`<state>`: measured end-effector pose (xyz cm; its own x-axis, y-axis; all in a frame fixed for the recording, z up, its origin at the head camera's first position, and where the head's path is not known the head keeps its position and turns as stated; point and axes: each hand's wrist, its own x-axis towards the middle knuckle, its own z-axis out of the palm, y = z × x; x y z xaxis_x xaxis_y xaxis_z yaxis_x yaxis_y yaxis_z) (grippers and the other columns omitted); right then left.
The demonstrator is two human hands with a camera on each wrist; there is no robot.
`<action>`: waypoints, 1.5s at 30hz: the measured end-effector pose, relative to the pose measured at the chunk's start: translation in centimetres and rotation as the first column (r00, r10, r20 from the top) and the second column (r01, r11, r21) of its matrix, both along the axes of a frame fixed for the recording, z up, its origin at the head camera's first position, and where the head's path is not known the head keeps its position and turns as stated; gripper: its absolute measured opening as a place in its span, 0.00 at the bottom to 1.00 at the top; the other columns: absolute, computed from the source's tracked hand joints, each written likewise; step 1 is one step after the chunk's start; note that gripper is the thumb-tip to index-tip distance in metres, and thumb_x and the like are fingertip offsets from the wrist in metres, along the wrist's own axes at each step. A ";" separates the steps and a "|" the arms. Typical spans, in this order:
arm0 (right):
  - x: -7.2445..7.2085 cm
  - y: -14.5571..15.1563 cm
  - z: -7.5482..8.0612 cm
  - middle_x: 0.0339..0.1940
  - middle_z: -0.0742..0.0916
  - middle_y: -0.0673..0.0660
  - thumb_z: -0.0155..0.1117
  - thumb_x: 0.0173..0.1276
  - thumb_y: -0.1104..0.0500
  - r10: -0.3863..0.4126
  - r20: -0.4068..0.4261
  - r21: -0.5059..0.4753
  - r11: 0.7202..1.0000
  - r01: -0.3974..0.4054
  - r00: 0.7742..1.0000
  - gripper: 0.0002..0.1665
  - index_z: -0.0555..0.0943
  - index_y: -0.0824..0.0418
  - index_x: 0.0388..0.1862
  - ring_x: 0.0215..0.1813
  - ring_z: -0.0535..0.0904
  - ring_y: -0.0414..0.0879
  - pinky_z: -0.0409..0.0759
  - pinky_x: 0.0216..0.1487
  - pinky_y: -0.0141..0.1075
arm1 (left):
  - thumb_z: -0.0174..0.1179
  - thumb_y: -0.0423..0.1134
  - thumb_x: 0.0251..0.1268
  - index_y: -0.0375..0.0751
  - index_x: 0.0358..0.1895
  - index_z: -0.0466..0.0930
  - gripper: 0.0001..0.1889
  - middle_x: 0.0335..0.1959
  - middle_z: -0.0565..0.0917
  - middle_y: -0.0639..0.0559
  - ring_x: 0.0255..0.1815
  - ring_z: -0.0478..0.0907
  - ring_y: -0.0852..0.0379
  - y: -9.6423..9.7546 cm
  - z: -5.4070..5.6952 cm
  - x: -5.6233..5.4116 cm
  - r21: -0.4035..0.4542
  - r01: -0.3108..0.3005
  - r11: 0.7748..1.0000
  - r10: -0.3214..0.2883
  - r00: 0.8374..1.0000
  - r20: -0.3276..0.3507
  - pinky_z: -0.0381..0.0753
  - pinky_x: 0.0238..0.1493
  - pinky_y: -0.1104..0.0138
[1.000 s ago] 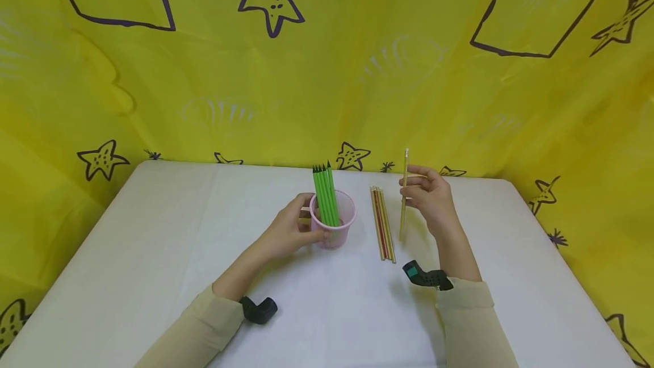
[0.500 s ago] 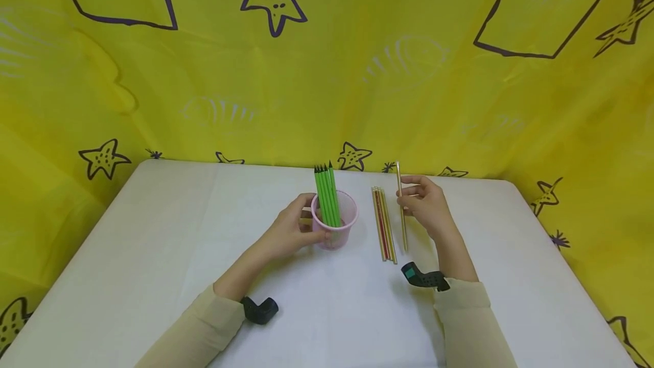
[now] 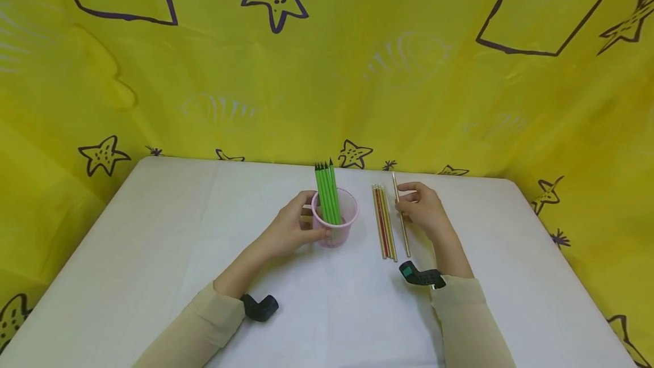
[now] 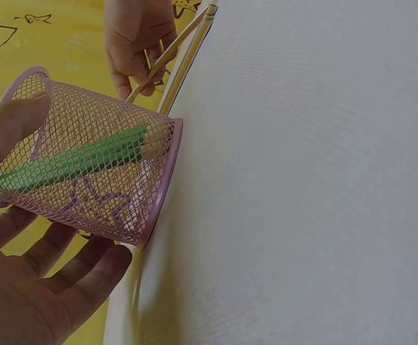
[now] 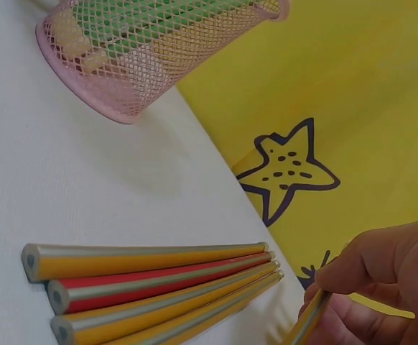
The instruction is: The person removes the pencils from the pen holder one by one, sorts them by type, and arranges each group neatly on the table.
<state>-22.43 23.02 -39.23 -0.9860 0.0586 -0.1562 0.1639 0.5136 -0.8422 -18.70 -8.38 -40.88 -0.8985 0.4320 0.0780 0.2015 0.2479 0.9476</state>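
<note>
head | our left hand (image 3: pixel 287 233) gripped the round pink mesh cup (image 3: pixel 339 236) | right hand (image 3: pixel 425 208) pinched a slim yellow wooden pencil (image 3: pixel 403 229) | both likely for steadiness

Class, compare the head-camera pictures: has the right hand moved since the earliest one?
Yes: the right hand has moved left, closer to the row of pencils lying on the table, and slightly down in the picture.

A white table (image 3: pixel 168 254) bears a pink mesh cup (image 3: pixel 341 235) and, nearby, yellow and red pencils (image 3: pixel 384 223) side by side.
</note>
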 end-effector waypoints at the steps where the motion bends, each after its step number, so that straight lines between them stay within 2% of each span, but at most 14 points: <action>1: 0.0 0.0 -0.1 0.44 0.81 0.64 0.63 0.66 0.67 0.004 0.001 0.005 1.000 -0.004 1.000 0.27 0.72 0.66 0.65 0.34 0.80 0.48 0.84 0.34 0.31 | 0.75 0.37 0.55 0.44 0.69 0.63 0.39 0.65 0.73 0.48 0.60 0.78 0.46 0.0 0.0 0.0 0.001 0.001 1.000 -0.001 1.000 -0.001 0.83 0.58 0.58; 8: -0.1 0.3 -0.9 0.45 0.82 0.65 0.63 0.67 0.66 0.028 0.028 0.043 0.999 -0.029 0.999 0.28 0.72 0.66 0.65 0.32 0.80 0.46 0.83 0.33 0.31 | 0.74 0.36 0.56 0.42 0.70 0.63 0.39 0.65 0.74 0.46 0.61 0.78 0.43 0.0 0.0 -0.1 0.016 0.007 1.000 -0.007 1.000 0.005 0.83 0.59 0.57; 16: -0.1 0.1 -0.9 0.46 0.83 0.66 0.63 0.65 0.67 0.048 0.056 0.008 0.999 -0.049 0.997 0.28 0.73 0.67 0.64 0.31 0.80 0.44 0.86 0.34 0.32 | 0.75 0.36 0.55 0.43 0.70 0.63 0.40 0.64 0.74 0.48 0.61 0.78 0.46 0.0 0.1 -0.1 0.006 -0.002 1.000 0.002 1.000 0.008 0.83 0.58 0.58; 25: -0.1 0.3 -0.8 0.46 0.83 0.65 0.63 0.69 0.61 0.035 0.101 0.012 0.999 -0.036 0.994 0.27 0.73 0.64 0.66 0.34 0.82 0.47 0.87 0.36 0.34 | 0.75 0.36 0.55 0.41 0.69 0.63 0.39 0.65 0.73 0.47 0.61 0.78 0.44 0.0 -0.1 -0.1 0.008 0.006 1.000 -0.007 1.000 0.019 0.84 0.57 0.59; 29: -0.1 0.3 -0.6 0.47 0.84 0.65 0.63 0.70 0.60 0.057 0.064 0.029 0.998 -0.059 0.996 0.26 0.73 0.64 0.65 0.35 0.81 0.48 0.86 0.36 0.34 | 0.74 0.37 0.56 0.42 0.70 0.63 0.40 0.65 0.73 0.47 0.60 0.78 0.43 -0.2 0.0 -0.1 0.011 0.009 1.000 -0.009 1.000 0.013 0.84 0.57 0.58; 33: -0.1 -0.1 -0.1 0.48 0.83 0.65 0.65 0.70 0.60 0.155 -0.017 0.000 0.988 -0.155 0.988 0.26 0.74 0.64 0.65 0.39 0.82 0.51 0.86 0.39 0.35 | 0.74 0.37 0.56 0.42 0.69 0.62 0.39 0.65 0.73 0.46 0.61 0.78 0.44 -0.4 0.2 -0.2 0.003 0.019 1.000 -0.019 1.000 0.001 0.84 0.57 0.58; 35: 0.0 -0.4 0.2 0.51 0.83 0.66 0.66 0.70 0.60 0.240 -0.055 -0.042 0.969 -0.242 0.969 0.27 0.73 0.63 0.66 0.44 0.83 0.54 0.86 0.44 0.37 | 0.75 0.37 0.55 0.43 0.69 0.63 0.39 0.65 0.73 0.46 0.61 0.78 0.45 -0.5 0.3 -0.3 0.001 0.019 1.000 -0.019 1.000 -0.006 0.83 0.58 0.57; 37: 0.1 -0.8 0.7 0.55 0.83 0.66 0.67 0.70 0.60 0.343 -0.082 -0.071 0.935 -0.348 0.936 0.30 0.72 0.62 0.69 0.51 0.83 0.56 0.85 0.50 0.40 | 0.75 0.37 0.55 0.43 0.69 0.63 0.39 0.65 0.73 0.46 0.61 0.78 0.45 -0.8 0.5 -0.3 -0.007 0.013 1.000 -0.013 1.000 -0.016 0.83 0.59 0.56; 40: 0.6 -1.8 1.4 0.63 0.80 0.65 0.68 0.68 0.61 0.509 -0.092 -0.093 0.851 -0.517 0.856 0.37 0.66 0.57 0.74 0.60 0.80 0.60 0.83 0.58 0.46 | 0.74 0.38 0.56 0.45 0.69 0.63 0.39 0.66 0.73 0.46 0.62 0.77 0.46 -1.1 0.8 -0.5 -0.025 0.011 1.000 -0.011 1.000 -0.019 0.82 0.60 0.55; 42: 1.0 -2.6 1.6 0.69 0.76 0.65 0.70 0.66 0.62 0.593 -0.082 -0.110 0.794 -0.598 0.801 0.43 0.62 0.54 0.77 0.65 0.77 0.62 0.81 0.61 0.49 | 0.74 0.40 0.56 0.45 0.69 0.63 0.39 0.66 0.73 0.46 0.63 0.76 0.45 -1.3 0.8 -0.6 -0.038 0.019 0.999 -0.020 1.000 -0.019 0.81 0.61 0.54; 44: 1.2 -3.4 1.6 0.72 0.72 0.64 0.72 0.64 0.62 0.644 -0.075 -0.137 0.750 -0.647 0.762 0.47 0.60 0.54 0.78 0.68 0.74 0.64 0.80 0.62 0.52 | 0.74 0.41 0.56 0.46 0.70 0.62 0.39 0.67 0.73 0.46 0.64 0.76 0.45 -1.4 0.9 -0.7 -0.040 0.035 0.999 -0.036 0.999 -0.011 0.80 0.62 0.54; 45: 1.2 -3.7 1.6 0.73 0.71 0.64 0.72 0.63 0.62 0.655 -0.075 -0.146 0.738 -0.658 0.752 0.48 0.60 0.55 0.78 0.69 0.73 0.64 0.79 0.63 0.53 | 0.74 0.42 0.57 0.46 0.70 0.62 0.40 0.67 0.72 0.46 0.64 0.76 0.45 -1.5 0.9 -0.7 -0.040 0.043 0.998 -0.044 0.999 -0.010 0.80 0.62 0.53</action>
